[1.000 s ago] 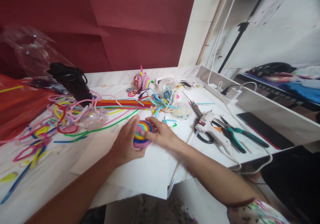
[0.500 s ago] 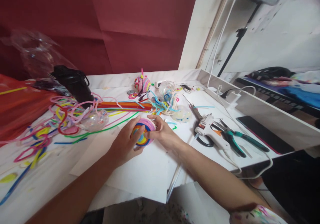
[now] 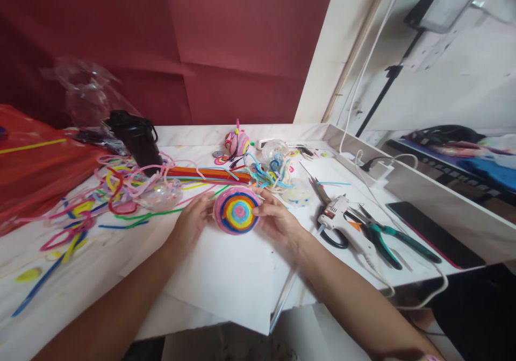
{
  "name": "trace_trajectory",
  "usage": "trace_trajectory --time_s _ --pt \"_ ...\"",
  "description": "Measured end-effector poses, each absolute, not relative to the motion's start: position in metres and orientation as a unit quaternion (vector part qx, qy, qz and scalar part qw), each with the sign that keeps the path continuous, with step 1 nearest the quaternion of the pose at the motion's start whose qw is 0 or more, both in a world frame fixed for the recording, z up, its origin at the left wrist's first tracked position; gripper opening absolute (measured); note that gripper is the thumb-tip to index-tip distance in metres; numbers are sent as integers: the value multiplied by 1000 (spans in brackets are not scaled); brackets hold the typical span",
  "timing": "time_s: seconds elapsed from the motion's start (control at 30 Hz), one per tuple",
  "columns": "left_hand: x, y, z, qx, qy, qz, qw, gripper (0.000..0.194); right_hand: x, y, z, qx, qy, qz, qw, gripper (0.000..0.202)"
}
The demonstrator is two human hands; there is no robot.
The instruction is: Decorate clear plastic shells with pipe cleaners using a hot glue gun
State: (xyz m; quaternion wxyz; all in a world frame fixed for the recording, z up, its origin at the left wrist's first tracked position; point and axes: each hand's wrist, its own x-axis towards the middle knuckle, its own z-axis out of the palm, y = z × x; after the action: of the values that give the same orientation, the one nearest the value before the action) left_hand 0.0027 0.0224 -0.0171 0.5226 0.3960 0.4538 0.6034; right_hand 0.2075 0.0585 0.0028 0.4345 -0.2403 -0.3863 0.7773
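A round piece of coiled, coloured strands [image 3: 237, 211] is held up over white paper [image 3: 226, 285], its face of pink, blue, yellow and orange rings turned toward me. My right hand [image 3: 278, 216] grips its right edge, thumb on the front. On the other side, my left hand [image 3: 194, 222] has its fingers at the left rim, partly hidden behind it. Beyond the hands lie a bundle of red and orange strips [image 3: 209, 175] and a small striped pink ball figure [image 3: 237, 141].
Tangled pipe cleaners [image 3: 121, 183] and a black object [image 3: 135, 137] are at the left. At the right lie a white glue gun [image 3: 341, 213], green-handled pliers [image 3: 407, 242] and a black phone-like slab [image 3: 433, 234]. A low partition [image 3: 439, 205] edges the table.
My left hand has moved off the front of the disc to its left edge, baring the rings. The whole view has shifted slightly.
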Motion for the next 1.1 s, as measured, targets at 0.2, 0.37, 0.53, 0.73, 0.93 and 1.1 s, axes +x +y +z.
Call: trace_trajectory --time_s 0.2,0.37,0.53,0.73,0.93,1.1 --pt "9 16 -19 379 367 570 630 27 209 63 -4 -210 -372 799 423 48" --pt "10 14 -14 365 324 569 662 25 208 64 -5 -197 -399 789 423 44" --pt "7 15 -12 349 318 592 653 22 208 65 -4 -216 -428 768 424 25" --pt "5 16 -10 338 326 603 645 23 208 67 -5 -243 -408 776 415 22" --pt "2 21 -18 332 400 591 616 29 208 65 -5 -291 -408 772 391 35" --pt "-2 23 -23 344 474 562 583 33 206 68 -10 -330 -411 763 374 34"
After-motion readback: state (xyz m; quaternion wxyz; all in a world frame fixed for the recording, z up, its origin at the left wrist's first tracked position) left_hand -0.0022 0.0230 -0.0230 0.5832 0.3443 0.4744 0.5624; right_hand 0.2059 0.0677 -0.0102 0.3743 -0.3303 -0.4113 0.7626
